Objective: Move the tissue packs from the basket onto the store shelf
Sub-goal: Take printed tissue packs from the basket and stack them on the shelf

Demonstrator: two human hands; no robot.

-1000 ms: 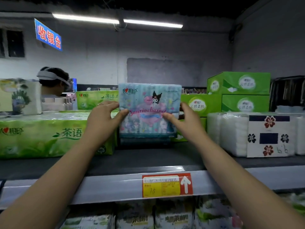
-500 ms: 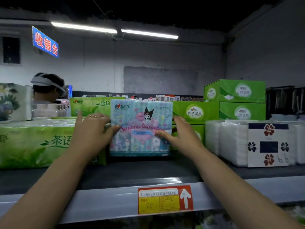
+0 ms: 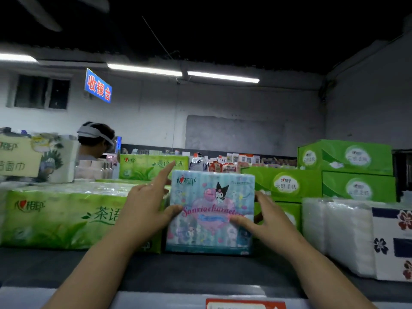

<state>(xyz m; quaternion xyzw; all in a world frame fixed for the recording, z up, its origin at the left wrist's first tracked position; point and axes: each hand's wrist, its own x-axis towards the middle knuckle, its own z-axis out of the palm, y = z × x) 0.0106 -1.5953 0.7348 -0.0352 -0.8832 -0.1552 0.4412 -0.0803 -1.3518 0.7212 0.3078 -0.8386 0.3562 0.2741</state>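
A pale blue tissue pack [image 3: 211,197] with cartoon figures and pink lettering stands upright on the dark store shelf [image 3: 200,273], its front facing me. My left hand [image 3: 145,210] presses against its left edge, thumb on the front and index finger stretched up. My right hand [image 3: 269,224] grips the right edge, thumb across the front and fingers behind. The basket is out of view.
A long green tissue bundle [image 3: 62,217] lies just left of the pack. Green tissue boxes [image 3: 347,157] are stacked behind on the right, with white flower-printed napkin packs [image 3: 343,230] in front of them. A person wearing a headset [image 3: 95,139] stands behind the shelf.
The pack has settled onto the shelf between the green bundle and the green boxes. My left fingers have spread, with the index finger lifted. The view has tilted upward.
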